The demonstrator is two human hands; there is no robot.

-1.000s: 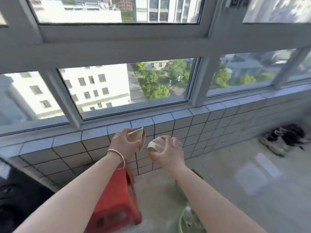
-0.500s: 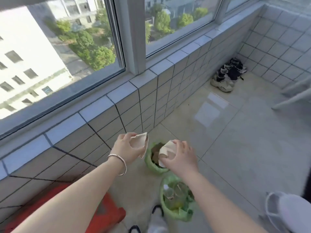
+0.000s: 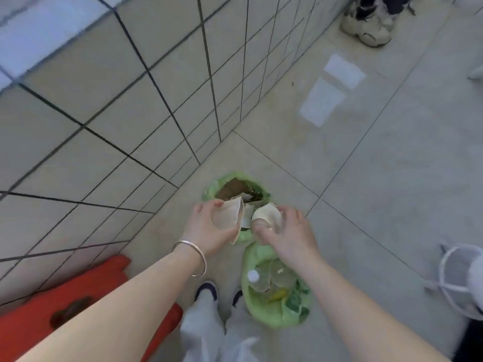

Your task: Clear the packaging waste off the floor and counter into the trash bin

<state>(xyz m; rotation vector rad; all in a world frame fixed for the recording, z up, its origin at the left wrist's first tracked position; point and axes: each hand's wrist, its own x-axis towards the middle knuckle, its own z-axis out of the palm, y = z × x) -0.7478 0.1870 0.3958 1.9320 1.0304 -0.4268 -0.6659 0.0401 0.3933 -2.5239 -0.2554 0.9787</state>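
Observation:
My left hand (image 3: 206,226) grips a beige piece of torn cardboard (image 3: 228,215). My right hand (image 3: 288,233) grips a second crumpled beige cardboard piece (image 3: 265,214). Both hands hover just over the near rim of a green-lined trash bin (image 3: 213,190) that holds brown and white scraps. A second green bag (image 3: 295,313) lies closer to me, partly under my right wrist, with a clear plastic bottle (image 3: 257,279) and clear cups inside.
A tiled low wall (image 3: 117,100) runs along the left. A red plastic stool (image 3: 78,296) stands at bottom left. Shoes (image 3: 371,27) sit at the far corner. A white wire fan (image 3: 460,278) is at the right edge. My feet (image 3: 207,290) are below.
The view has tipped down from the window to the floor. Both hands, still holding the cardboard pieces, have come over the green-lined bin.

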